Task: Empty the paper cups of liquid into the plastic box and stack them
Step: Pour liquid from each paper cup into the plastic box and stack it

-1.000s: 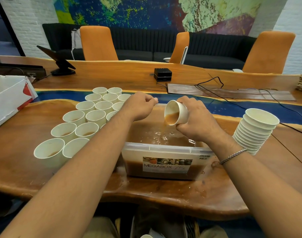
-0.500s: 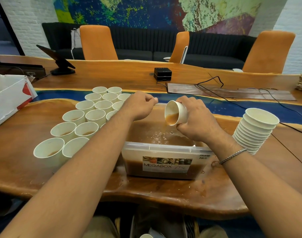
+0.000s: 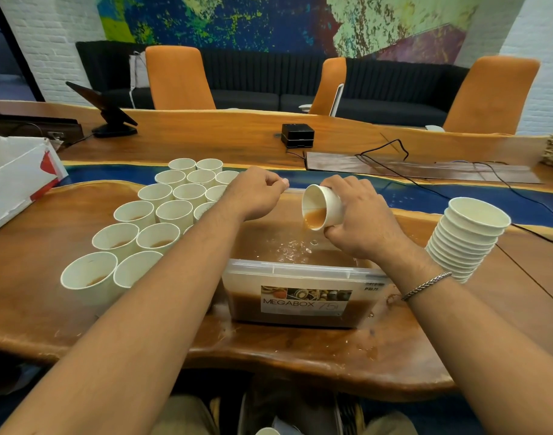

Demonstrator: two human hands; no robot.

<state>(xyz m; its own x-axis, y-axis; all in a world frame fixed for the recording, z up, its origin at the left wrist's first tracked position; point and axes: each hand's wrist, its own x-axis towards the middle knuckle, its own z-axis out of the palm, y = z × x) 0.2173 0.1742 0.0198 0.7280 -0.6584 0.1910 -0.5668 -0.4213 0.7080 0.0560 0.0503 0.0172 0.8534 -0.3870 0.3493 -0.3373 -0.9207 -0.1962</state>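
A clear plastic box [image 3: 303, 273] labelled MEGABOX sits in front of me, partly full of brown liquid. My right hand [image 3: 360, 219] grips a white paper cup [image 3: 320, 207] tipped on its side over the box, and brown liquid runs from its rim into the box. My left hand [image 3: 256, 193] is curled at the box's far left edge, seemingly gripping the rim. Several upright paper cups [image 3: 157, 215] with a little brown liquid stand in a cluster left of the box. A stack of nested cups [image 3: 466, 240] leans at the right.
A white cardboard box [image 3: 14, 177] sits at the far left. Behind, a tablet on a stand [image 3: 108, 113], a small black box [image 3: 297, 135] and black cables [image 3: 441, 171] lie on the wooden table. Spilled drops wet the wood around the plastic box. Orange chairs stand beyond.
The cup in my right hand has tipped slightly further and the liquid keeps pouring out. My left hand has stayed where it was.
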